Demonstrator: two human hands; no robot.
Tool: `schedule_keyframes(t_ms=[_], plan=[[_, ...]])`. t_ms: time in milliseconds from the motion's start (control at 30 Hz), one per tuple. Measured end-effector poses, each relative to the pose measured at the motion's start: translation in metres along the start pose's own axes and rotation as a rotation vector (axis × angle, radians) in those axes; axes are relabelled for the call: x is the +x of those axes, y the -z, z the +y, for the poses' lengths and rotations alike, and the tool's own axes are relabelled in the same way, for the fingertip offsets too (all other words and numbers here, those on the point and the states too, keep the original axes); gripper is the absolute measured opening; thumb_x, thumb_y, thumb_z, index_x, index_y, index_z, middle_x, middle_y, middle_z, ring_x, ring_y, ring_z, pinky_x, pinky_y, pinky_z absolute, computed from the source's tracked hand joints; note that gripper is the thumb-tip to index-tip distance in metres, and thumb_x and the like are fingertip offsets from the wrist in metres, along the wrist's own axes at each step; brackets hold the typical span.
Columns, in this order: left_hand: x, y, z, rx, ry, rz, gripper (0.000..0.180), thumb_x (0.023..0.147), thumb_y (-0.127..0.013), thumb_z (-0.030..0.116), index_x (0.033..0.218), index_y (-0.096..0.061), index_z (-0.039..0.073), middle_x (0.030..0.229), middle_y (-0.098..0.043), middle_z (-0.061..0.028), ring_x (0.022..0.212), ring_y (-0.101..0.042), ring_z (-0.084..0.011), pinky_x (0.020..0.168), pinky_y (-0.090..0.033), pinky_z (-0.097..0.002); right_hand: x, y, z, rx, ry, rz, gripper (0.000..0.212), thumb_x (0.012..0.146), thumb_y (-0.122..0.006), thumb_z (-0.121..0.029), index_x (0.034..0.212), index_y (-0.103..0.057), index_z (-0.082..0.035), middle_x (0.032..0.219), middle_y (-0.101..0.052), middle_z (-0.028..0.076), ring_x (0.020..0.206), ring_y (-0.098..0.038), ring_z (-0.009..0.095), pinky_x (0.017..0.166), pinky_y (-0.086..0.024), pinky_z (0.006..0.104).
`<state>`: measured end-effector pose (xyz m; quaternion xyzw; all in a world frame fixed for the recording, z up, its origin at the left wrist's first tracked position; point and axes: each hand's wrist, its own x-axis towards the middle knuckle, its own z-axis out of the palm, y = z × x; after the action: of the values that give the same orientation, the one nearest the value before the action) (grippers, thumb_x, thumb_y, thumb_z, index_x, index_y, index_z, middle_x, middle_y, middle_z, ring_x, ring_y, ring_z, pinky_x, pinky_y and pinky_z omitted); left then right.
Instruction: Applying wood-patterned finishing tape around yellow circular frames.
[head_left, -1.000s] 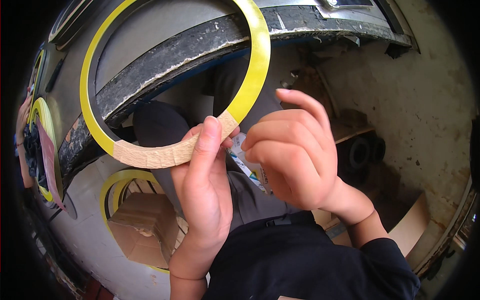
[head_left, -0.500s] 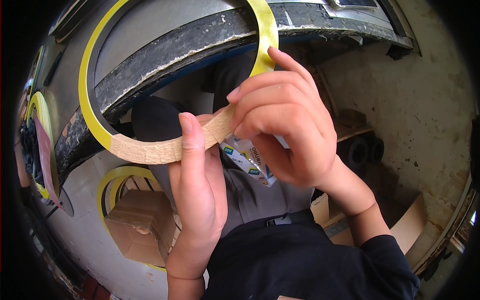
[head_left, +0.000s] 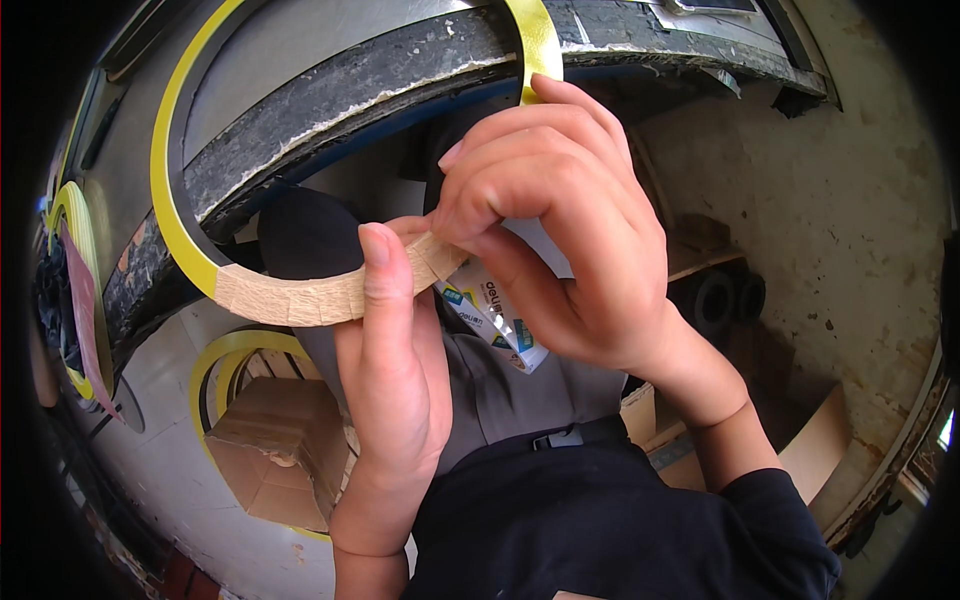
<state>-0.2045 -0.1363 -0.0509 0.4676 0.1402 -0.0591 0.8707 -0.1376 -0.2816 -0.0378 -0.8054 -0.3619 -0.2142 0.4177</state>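
Observation:
A large flat ring point(head_left: 168, 190), yellow with a dark inner edge, is held up over my lap and reaches past the bench edge. Its near part is covered in short overlapping pieces of tan, wrinkled tape point(head_left: 290, 299). My left hand point(head_left: 390, 330) grips this taped part, thumb on top and fingers beneath. My right hand point(head_left: 570, 220) has its fingers curled and pinched at the right end of the taped part, hiding that stretch of the ring. Whether a loose tape end is between those fingertips cannot be made out. The little finger touches the yellow part farther up.
A worn dark-edged workbench point(head_left: 400, 60) runs across the far side. On my lap lies a printed plastic packet point(head_left: 505, 325). At left on the floor, a cardboard box point(head_left: 275, 440) stands among yellow rings point(head_left: 215, 365). Dark rolls point(head_left: 715, 300) sit by the right wall.
My right hand has moved slightly left and up along the ring, its fingertips now over the taped part. The ring has shifted a little; my left hand keeps its grip.

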Motion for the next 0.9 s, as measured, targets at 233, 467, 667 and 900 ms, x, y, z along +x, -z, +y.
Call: schedule_keyframes(t_ms=[233, 467, 667, 900], plan=[[-0.002, 0.000, 0.001, -0.046, -0.001, -0.049, 0.055, 0.107, -0.049, 0.043, 0.135, -0.051, -0.004, 0.132, -0.057, -0.0100, 0.126, -0.049, -0.0172, 0.111, -0.031, -0.0359, 0.005, 0.003, -0.005, 0.000, -0.103, -0.077, 0.027, 0.074, -0.071, 0.007, 0.093, -0.061, -0.009, 0.090, -0.067, 0.002, 0.096, -0.066, 0.023, 0.104, -0.040, 0.0426], [-0.005, -0.011, 0.005, -0.117, 0.019, 0.069, 0.028, 0.100, -0.064, 0.016, 0.119, -0.061, -0.004, 0.116, -0.061, -0.0077, 0.110, -0.054, -0.0129, 0.103, -0.038, -0.0308, 0.011, 0.000, -0.006, 0.024, -0.200, -0.078, 0.020, 0.076, -0.069, -0.001, 0.093, -0.060, -0.009, 0.092, -0.061, 0.004, 0.097, -0.060, 0.027, 0.101, -0.039, 0.0444], [-0.005, -0.013, 0.008, -0.199, 0.065, 0.089, 0.023, 0.099, -0.063, 0.011, 0.117, -0.061, -0.003, 0.111, -0.061, -0.0051, 0.106, -0.054, -0.0102, 0.100, -0.040, -0.0283, 0.018, 0.005, -0.003, -0.032, -0.122, -0.022, 0.026, 0.072, -0.073, -0.002, 0.096, -0.069, -0.012, 0.098, -0.060, 0.004, 0.096, -0.058, 0.026, 0.090, -0.042, 0.0382], [-0.006, -0.014, 0.009, -0.182, 0.040, 0.062, 0.022, 0.101, -0.061, 0.013, 0.115, -0.061, -0.003, 0.110, -0.061, -0.0050, 0.105, -0.053, -0.0097, 0.099, -0.039, -0.0275, 0.018, 0.024, -0.012, -0.170, -0.118, -0.330, 0.020, 0.074, -0.079, -0.011, 0.092, -0.073, -0.013, 0.088, -0.053, 0.003, 0.081, -0.050, 0.019, 0.071, -0.040, 0.0329]])
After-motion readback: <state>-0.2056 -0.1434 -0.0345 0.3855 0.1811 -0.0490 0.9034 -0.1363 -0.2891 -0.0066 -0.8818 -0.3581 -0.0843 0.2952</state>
